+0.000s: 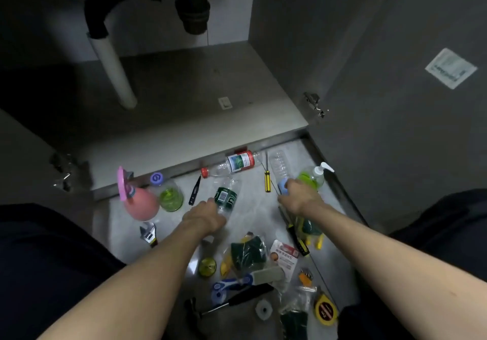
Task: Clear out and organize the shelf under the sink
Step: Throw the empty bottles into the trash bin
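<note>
Shelf (200, 89): bare cabinet floor under the drain pipe (113, 68), doors open.
Floor (253, 208): bottles, tools and sponges lie scattered in front of the cabinet.
Left hand (204, 217): grip closed around a green-labelled plastic bottle (225, 198) lying on the floor.
Right hand (299, 196): grip closed on the blue-capped end of a clear plastic bottle (279, 165), beside the green soap dispenser (313, 177).
Nearby: red-labelled bottle (232, 164) on its side against the cabinet base; yellow-handled screwdriver (267, 179) between the two held bottles.

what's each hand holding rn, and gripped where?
Left hand: green-label bottle, gripped at its lower body, near the base. Right hand: clear bottle, gripped at the blue-capped neck end. Both bottles lie near the floor; lift-off cannot be told.
</note>
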A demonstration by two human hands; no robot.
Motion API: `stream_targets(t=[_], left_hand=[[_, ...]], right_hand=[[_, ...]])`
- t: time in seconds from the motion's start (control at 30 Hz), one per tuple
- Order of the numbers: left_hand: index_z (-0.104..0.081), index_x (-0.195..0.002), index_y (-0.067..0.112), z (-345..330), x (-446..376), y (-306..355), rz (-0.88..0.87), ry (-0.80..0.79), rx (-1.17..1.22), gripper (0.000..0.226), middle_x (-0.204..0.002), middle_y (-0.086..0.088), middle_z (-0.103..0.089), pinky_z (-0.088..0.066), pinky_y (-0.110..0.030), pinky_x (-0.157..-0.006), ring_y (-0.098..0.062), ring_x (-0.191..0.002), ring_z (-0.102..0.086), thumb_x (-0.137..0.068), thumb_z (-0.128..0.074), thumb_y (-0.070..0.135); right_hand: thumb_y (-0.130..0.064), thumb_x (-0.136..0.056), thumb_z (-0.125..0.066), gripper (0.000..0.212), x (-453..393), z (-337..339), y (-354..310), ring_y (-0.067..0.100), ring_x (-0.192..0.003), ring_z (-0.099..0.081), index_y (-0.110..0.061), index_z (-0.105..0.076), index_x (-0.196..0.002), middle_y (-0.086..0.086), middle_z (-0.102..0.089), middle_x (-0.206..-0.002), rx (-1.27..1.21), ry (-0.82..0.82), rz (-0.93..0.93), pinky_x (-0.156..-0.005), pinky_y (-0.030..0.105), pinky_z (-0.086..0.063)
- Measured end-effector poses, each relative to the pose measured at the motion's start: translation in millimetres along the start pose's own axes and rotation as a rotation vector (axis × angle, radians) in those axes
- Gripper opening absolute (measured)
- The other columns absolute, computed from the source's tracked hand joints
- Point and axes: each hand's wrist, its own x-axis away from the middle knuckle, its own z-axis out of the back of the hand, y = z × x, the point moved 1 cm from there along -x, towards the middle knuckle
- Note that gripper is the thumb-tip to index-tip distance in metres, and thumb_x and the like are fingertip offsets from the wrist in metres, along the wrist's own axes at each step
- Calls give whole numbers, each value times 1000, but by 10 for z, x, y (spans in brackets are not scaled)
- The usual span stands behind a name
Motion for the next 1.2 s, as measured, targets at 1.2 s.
stream_targets(t=[1.2], left_hand=[[-38, -134, 28, -215, -84, -1, -7, 321, 332, 64, -125, 0, -48, -51, -37, -82, -24, -100, -59, -82, -65, 54]], right_hand=[[-27, -79, -73, 97, -632, 52, -160, 38, -128, -48, -18, -16, -157, 16, -42, -145, -572, 390, 75, -101, 42, -43]])
